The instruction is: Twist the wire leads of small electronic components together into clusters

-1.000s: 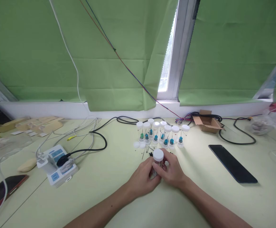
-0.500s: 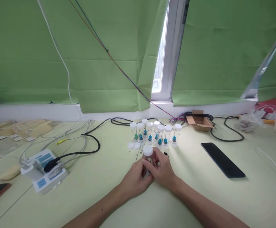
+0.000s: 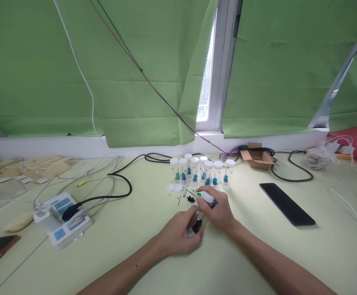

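Observation:
My left hand [image 3: 180, 231] is closed around a small clear vial [image 3: 191, 232], tilted up to the right, with a black part [image 3: 197, 225] inside. My right hand [image 3: 220, 209] grips the white cap [image 3: 208, 197] at its upper end. Whether the cap is seated on the vial I cannot tell. Just beyond my hands lie a black piece [image 3: 190, 199], a green piece [image 3: 198, 195], a blue piece [image 3: 214, 203] and thin metal rods [image 3: 179, 199]. Several white-capped vials [image 3: 195, 174] with blue or green parts stand behind, near two flat white lids [image 3: 170, 187].
A white power strip [image 3: 60, 235] with plugs and cables stands at left. To the right lies a black phone [image 3: 285, 204]. A small open cardboard box [image 3: 256, 157] and black cable [image 3: 293, 180] are at the back right. Another phone [image 3: 2, 248] rests at the far left.
The vial has gone from upright to tilted right. My right hand has moved from the vial's side up to its cap. The black part and small pieces beyond are now visible.

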A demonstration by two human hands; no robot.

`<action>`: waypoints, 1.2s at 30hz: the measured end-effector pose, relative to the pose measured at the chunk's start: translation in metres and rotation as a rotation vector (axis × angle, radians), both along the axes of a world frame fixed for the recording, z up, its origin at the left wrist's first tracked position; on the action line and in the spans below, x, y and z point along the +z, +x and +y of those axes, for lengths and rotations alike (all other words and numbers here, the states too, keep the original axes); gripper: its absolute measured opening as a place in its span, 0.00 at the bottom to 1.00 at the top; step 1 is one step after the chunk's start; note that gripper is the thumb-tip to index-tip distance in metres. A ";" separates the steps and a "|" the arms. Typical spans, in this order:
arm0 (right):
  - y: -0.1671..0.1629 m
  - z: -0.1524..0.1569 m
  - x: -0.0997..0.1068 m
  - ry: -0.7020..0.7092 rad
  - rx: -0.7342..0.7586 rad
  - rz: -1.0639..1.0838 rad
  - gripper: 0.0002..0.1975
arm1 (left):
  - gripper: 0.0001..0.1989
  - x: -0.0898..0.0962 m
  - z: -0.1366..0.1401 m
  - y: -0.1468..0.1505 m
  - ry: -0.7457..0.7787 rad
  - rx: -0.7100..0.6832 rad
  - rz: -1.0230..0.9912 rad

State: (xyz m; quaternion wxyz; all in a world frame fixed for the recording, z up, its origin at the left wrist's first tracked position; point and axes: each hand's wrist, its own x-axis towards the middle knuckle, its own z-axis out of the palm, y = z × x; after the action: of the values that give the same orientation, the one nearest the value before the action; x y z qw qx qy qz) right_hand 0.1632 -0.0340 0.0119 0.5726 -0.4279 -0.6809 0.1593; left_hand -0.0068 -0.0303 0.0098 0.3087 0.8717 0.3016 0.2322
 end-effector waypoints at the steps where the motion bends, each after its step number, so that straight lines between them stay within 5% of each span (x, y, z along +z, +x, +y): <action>1: 0.000 0.000 0.000 -0.007 -0.001 0.008 0.08 | 0.07 0.000 0.000 0.000 0.000 0.007 0.002; 36: -0.018 0.003 -0.002 -0.035 -0.147 0.135 0.10 | 0.08 -0.008 0.001 0.006 -0.014 0.123 0.008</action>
State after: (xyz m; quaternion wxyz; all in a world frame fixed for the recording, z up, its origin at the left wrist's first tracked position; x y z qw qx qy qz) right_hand 0.1454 -0.0306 0.0101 0.6196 -0.4751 -0.6047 0.1571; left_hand -0.0013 -0.0294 0.0014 0.2988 0.8501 0.3576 0.2453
